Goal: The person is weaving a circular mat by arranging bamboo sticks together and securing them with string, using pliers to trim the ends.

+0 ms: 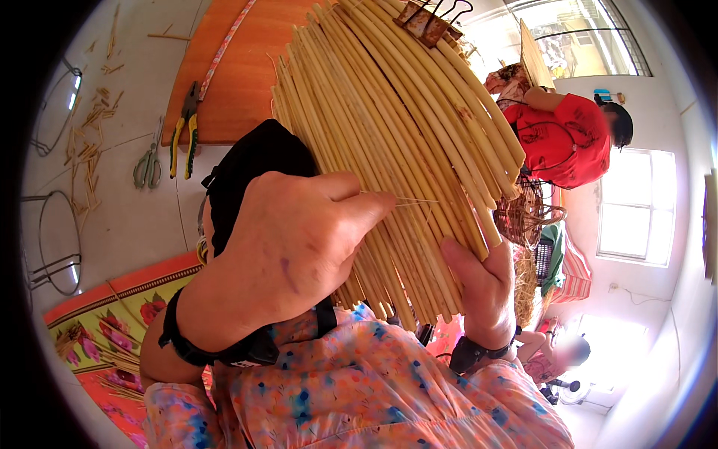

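Observation:
A panel of pale yellow reed stalks point(389, 142), laid side by side, stands tilted in front of me. My left hand point(288, 247) lies over its left part, thumb and finger pinched on a thin thread point(419, 201) that runs across the stalks. My right hand point(482, 288) grips the panel's lower right edge, thumb on the front face; its other fingers are mostly hidden behind. A rusty binder clip point(428, 24) clamps the panel's top edge. Beside my left hand is a black cloth thing point(258, 168), partly covered by the hand.
Pliers point(184, 131) with yellow and black handles lie at the orange-brown table point(224, 75)'s edge, near green-handled scissors point(148, 163). Cut stalk bits point(91, 153) litter the tiled floor. A person in red point(565, 142) and another person point(550, 359) sit at right, near a wicker basket point(521, 213).

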A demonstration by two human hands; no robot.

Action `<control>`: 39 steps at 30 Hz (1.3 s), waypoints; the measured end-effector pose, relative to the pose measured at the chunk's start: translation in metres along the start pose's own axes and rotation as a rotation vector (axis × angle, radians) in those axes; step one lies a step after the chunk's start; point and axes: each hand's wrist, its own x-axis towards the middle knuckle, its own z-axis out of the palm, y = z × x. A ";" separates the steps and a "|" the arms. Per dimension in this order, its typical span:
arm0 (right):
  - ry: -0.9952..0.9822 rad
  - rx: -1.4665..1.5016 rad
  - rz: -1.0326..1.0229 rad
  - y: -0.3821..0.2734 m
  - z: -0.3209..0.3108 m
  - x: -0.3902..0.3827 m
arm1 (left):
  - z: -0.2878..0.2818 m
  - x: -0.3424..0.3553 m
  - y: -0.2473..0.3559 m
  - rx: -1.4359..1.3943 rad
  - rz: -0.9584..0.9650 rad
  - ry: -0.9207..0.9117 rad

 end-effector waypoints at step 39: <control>-0.304 0.234 -0.684 0.067 -0.004 0.033 | -0.054 0.018 0.029 0.451 -0.191 -0.233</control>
